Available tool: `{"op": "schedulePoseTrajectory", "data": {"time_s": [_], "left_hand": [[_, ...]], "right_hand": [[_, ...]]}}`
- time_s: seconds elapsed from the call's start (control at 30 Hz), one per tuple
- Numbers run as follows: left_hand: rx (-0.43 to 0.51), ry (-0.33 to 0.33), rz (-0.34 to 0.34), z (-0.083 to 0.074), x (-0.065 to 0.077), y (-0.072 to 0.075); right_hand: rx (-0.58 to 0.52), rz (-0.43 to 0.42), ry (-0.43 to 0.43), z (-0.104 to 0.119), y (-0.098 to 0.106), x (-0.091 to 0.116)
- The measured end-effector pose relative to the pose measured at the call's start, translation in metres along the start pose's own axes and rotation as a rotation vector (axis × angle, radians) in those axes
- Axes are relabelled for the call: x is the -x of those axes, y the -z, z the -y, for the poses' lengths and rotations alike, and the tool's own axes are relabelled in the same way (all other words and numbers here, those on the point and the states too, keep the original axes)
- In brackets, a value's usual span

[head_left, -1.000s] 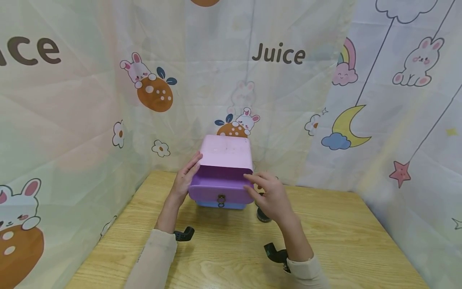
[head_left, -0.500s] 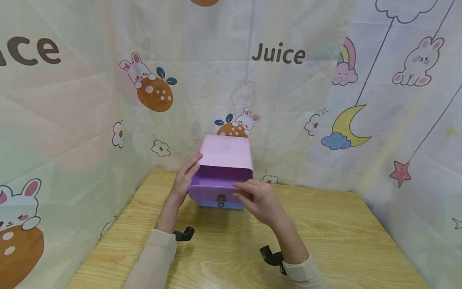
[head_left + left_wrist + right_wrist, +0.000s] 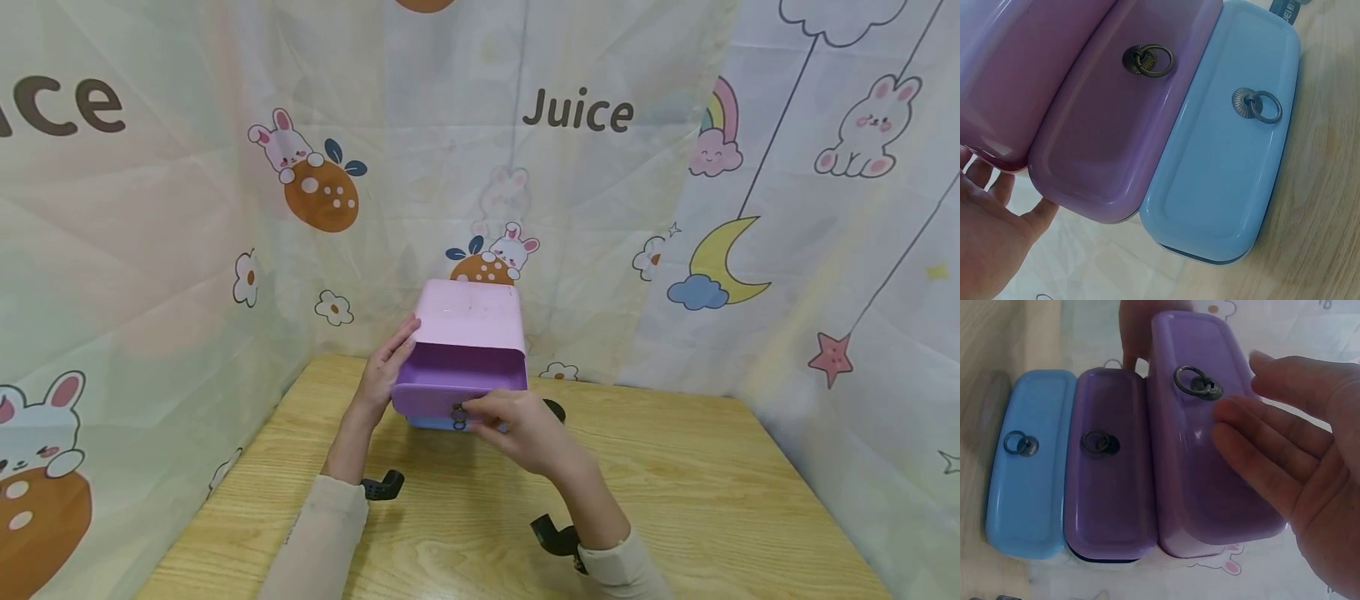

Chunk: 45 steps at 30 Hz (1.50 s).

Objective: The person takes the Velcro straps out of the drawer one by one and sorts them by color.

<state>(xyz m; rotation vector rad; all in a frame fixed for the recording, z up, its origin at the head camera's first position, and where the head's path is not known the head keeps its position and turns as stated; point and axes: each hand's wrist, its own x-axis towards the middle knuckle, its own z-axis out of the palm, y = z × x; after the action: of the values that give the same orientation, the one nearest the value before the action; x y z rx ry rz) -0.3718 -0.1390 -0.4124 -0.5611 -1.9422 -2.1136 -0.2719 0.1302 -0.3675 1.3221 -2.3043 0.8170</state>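
Note:
A small chest of drawers with a pink casing (image 3: 470, 312) stands on the table. Its purple top drawer (image 3: 423, 402) is pulled partly out, over a second purple drawer (image 3: 1100, 119) and a blue bottom drawer (image 3: 1222, 137). Each front carries a metal ring pull. Against the chest's left side lies my left hand (image 3: 381, 379), fingers extended and thumb near the second drawer's corner. My right hand (image 3: 525, 429) is in front of the top drawer, fingertips close beside its ring pull (image 3: 1189, 381). In the right wrist view thumb and fingers are apart, with nothing between them.
The wooden table (image 3: 675, 492) reaches back to a printed cloth (image 3: 585, 208), which hangs behind and at both sides. A dark round thing (image 3: 553, 410) shows just beyond my right hand. Black camera mounts (image 3: 384, 486) sit at both wrists.
My right hand has moved left and slightly down, from the top drawer's right edge to its ring pull. The left hand and the chest have stayed where they were.

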Motion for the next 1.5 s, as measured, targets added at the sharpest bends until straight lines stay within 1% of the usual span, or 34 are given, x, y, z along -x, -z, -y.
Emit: {"op": "schedulePoseTrajectory", "data": {"time_s": [0.1, 0.2, 0.43, 0.53, 0.6, 0.7, 0.83, 1.07, 1.13, 1.23, 1.33, 1.4, 1.5], "left_hand": [[-0.002, 0.001, 0.0, 0.0, 0.0, 0.0], [0.002, 0.006, -0.003, -0.001, 0.0, 0.0], [-0.002, 0.001, -0.002, -0.002, -0.001, 0.0], [0.0, 0.004, 0.001, -0.002, -0.001, 0.0], [0.0, 0.007, 0.004, -0.002, -0.001, 0.0], [0.001, 0.011, 0.001, -0.002, -0.001, 0.0], [-0.007, 0.012, -0.003, -0.002, -0.001, 0.0], [-0.007, 0.011, -0.008, -0.002, 0.001, -0.001], [-0.007, 0.009, -0.009, -0.003, 0.001, -0.001], [-0.003, 0.011, -0.008, -0.003, 0.001, -0.001], [-0.005, 0.017, -0.009, -0.002, 0.0, -0.001], [-0.008, 0.016, -0.006, -0.002, 0.0, -0.001], [-0.003, 0.009, -0.006, -0.001, 0.0, 0.0]], "right_hand": [[-0.026, 0.068, -0.042, 0.003, -0.002, -0.001], [-0.028, 0.113, -0.083, 0.004, -0.003, -0.002], [0.079, 0.2, -0.128, 0.003, -0.009, -0.003], [0.094, 0.245, -0.149, 0.004, -0.013, -0.004], [0.099, 0.262, -0.162, 0.004, -0.015, -0.004], [0.091, 0.255, -0.18, 0.004, -0.018, -0.004], [0.132, 0.196, -0.195, 0.005, -0.023, -0.004], [0.303, 0.052, -0.157, 0.004, -0.036, -0.007], [0.32, 0.014, -0.142, 0.004, -0.037, -0.008], [0.303, -0.072, -0.11, 0.002, -0.037, -0.008], [0.238, -0.16, -0.077, 0.0, -0.037, -0.009], [0.202, -0.197, -0.059, -0.001, -0.038, -0.01], [0.164, -0.227, -0.04, -0.004, -0.041, -0.01]]}}
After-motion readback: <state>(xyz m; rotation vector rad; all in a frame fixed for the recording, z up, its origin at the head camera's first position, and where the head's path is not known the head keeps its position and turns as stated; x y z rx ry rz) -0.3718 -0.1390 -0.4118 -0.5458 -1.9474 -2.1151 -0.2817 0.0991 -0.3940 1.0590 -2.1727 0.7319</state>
